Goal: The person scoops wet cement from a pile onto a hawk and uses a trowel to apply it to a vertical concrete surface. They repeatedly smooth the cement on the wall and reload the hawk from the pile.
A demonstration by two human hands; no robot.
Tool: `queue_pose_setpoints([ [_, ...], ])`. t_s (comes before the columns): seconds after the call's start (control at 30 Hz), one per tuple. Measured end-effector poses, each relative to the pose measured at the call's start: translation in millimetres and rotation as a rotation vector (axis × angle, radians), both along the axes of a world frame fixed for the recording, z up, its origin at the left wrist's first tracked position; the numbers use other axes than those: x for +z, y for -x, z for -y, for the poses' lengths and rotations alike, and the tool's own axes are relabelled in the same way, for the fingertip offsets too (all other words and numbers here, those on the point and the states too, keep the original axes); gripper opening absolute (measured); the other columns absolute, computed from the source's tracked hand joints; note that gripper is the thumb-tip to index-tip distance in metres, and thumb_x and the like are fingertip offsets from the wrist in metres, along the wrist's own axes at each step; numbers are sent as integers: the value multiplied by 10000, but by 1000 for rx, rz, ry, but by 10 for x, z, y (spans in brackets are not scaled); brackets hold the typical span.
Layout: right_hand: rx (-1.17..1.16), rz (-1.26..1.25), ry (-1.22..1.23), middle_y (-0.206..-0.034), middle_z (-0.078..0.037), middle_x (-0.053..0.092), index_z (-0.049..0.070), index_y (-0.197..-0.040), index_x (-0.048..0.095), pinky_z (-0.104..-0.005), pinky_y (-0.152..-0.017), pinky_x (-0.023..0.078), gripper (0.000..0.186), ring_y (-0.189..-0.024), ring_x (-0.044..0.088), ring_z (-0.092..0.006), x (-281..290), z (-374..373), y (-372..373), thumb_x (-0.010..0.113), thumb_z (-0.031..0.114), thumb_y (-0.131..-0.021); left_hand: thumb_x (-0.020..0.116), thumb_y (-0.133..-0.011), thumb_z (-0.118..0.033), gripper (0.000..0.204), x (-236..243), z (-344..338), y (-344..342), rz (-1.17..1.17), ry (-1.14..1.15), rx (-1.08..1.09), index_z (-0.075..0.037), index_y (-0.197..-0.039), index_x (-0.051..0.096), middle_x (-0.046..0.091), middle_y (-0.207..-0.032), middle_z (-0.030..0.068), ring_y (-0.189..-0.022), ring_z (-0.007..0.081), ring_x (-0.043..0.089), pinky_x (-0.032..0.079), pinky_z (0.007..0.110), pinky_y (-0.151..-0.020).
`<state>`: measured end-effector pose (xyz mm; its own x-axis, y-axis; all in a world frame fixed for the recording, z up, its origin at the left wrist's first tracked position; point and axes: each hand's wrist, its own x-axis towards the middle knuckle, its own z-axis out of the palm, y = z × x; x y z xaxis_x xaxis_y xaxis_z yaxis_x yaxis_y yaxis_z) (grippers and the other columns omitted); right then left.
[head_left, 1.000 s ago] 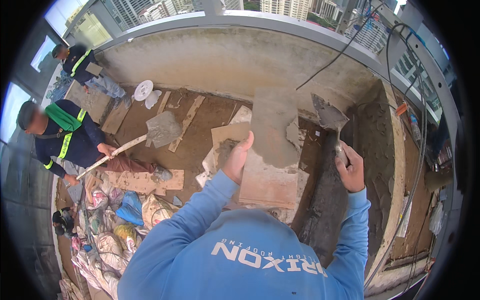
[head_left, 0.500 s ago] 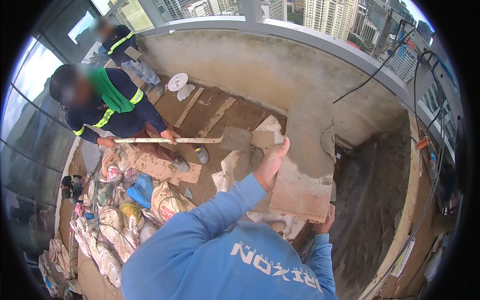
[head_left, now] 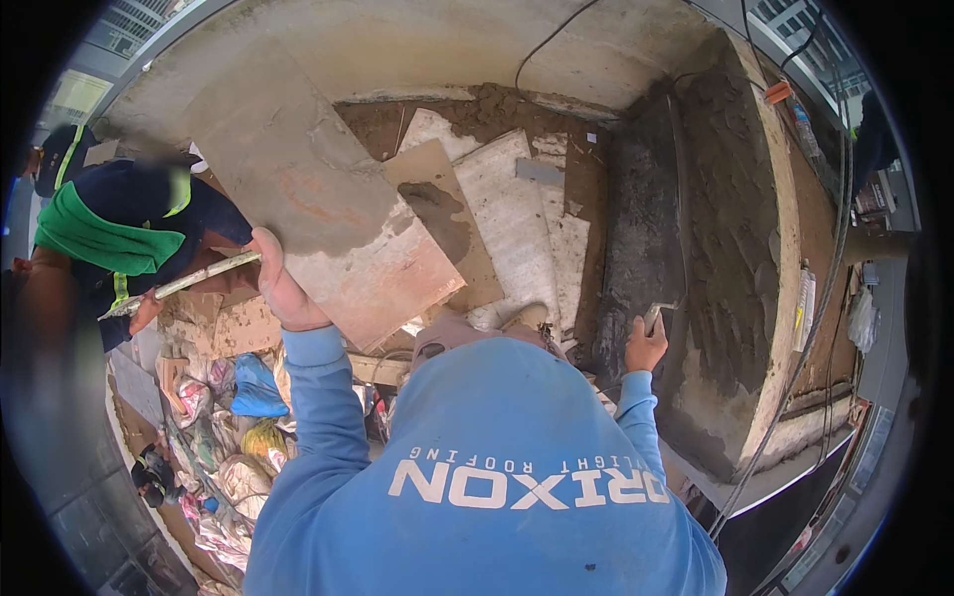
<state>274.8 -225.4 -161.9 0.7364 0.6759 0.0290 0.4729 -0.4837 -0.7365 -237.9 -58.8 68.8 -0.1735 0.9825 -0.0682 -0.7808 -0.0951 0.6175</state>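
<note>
My left hand (head_left: 284, 286) grips the near left edge of a large flat board (head_left: 417, 273), its thumb showing above the edge and its other fingers hidden underneath. Wet grey mortar (head_left: 298, 169) coats the far part of the board; the near corner is bare and pinkish. Lower right, my right hand (head_left: 646, 350) is closed round the pale handle of a trowel (head_left: 653, 318), whose thin metal neck bends to the right. I cannot make out its blade clearly. Beside that hand are a smooth dark strip (head_left: 636, 238) and a wall face with rough mortar (head_left: 730, 268).
At left a co-worker with a green towel (head_left: 104, 233) holds a shovel shaft (head_left: 189, 281); another person stands behind. Stained boards (head_left: 507, 219) lie on the muddy floor. Filled sacks (head_left: 243, 482) pile up at lower left. Black cables (head_left: 840, 268) hang along the right ledge.
My view has swung right. The board has shifted to my left side, still in my left hand. My right hand has moved from its near edge to the mortared wall. The shovel's blade is now hidden.
</note>
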Motion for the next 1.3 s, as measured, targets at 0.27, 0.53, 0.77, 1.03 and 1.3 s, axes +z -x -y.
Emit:
queue_pose_setpoints([
  [0.27,16,-136,0,-937,-140,680,-113,-1306,558,-330,-711,514,547,-777,637,-188,610,-507,884,686,175,-859,469,-1045,-410,558,-76,-8,819,-150,155,166,-63,-1475,389,477,-1471,109,-1305,306,488,389,468,-1103],
  [0.53,378,84,1,-1204,-240,639,-88,-1290,578,-383,-975,474,522,-1114,629,-353,892,-1591,1506,689,190,-863,440,-1050,-428,583,-362,89,1152,-77,225,145,-72,-1503,350,444,-1503,120,-1331,324,469,380,477,-1119],
  [0.77,794,22,19,-1100,-256,657,-73,-1229,615,-415,-913,506,473,-1037,652,-384,689,-2875,1819,695,169,-831,424,-1055,-431,570,-255,-191,856,4,278,216,-80,-1500,358,457,-1491,115,-1318,316,484,391,473,-1110],
  [1.03,1346,-52,494,-985,-268,653,-52,-1033,653,-470,-846,504,357,-945,629,-440,-929,-4370,1646,697,215,-800,428,-1058,-413,570,-651,-455,-1,-120,545,454,-72,-1508,343,445,-1497,115,-1322,317,477,399,480,-1104],
  [1.3,1583,350,880,-1129,-188,635,65,-1157,625,-490,-925,502,301,-1056,640,-358,-2974,-5462,1777,582,238,-915,451,-1051,-423,594,-1732,-349,-624,-112,793,510,-42,-1496,352,454,-1486,136,-1298,327,495,411,476,-1093],
])
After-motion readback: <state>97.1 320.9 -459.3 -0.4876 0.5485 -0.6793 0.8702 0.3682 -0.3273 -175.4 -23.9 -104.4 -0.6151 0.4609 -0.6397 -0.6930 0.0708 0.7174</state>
